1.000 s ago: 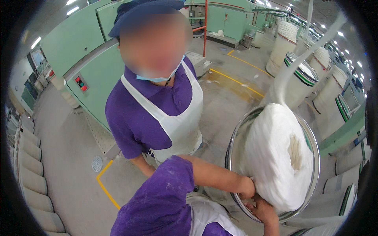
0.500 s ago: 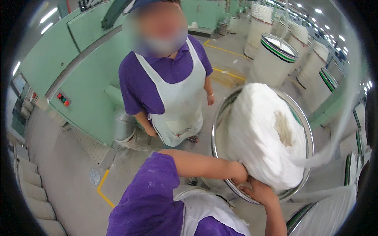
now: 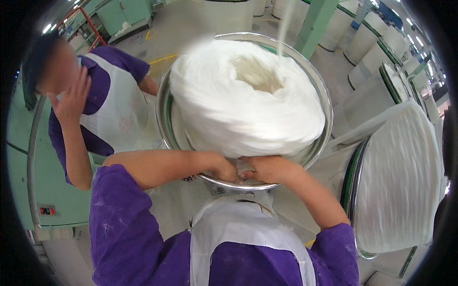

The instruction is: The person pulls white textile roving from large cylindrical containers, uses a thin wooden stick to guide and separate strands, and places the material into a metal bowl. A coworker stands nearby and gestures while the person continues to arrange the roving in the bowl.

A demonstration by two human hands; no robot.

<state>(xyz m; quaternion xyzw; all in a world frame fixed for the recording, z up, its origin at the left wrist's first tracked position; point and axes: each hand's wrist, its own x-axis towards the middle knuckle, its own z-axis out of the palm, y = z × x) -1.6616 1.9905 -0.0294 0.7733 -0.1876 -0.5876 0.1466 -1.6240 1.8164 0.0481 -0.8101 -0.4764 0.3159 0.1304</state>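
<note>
A thick white coil of fibre sliver [image 3: 210, 105] with a hole in its middle rises out of a round can with a shiny metal rim [image 3: 329, 109]. My left hand [image 3: 222, 167] reaches down between the coil and the near rim, fingers curled. Beside it, my right hand [image 3: 271, 168] is bent inward under the coil's near side, its thumb and fingers drawn together. The fingertips of both hands nearly meet; what they hold, if anything, is partly hidden and too small to name. A loose strand of sliver [image 3: 285, 28] hangs over the coil's far side.
Close on the right stands another can with white sliver [image 3: 398, 186] bulging over its rim. A co-worker in an apron [image 3: 121, 97] stands at the left by a green machine [image 3: 62, 176]. Behind the can are a green post [image 3: 317, 24] and several more cans [image 3: 365, 40].
The view has swung so that the can now lies in the middle. Both hands remain at its near rim, under the coil. The co-worker has raised a hand.
</note>
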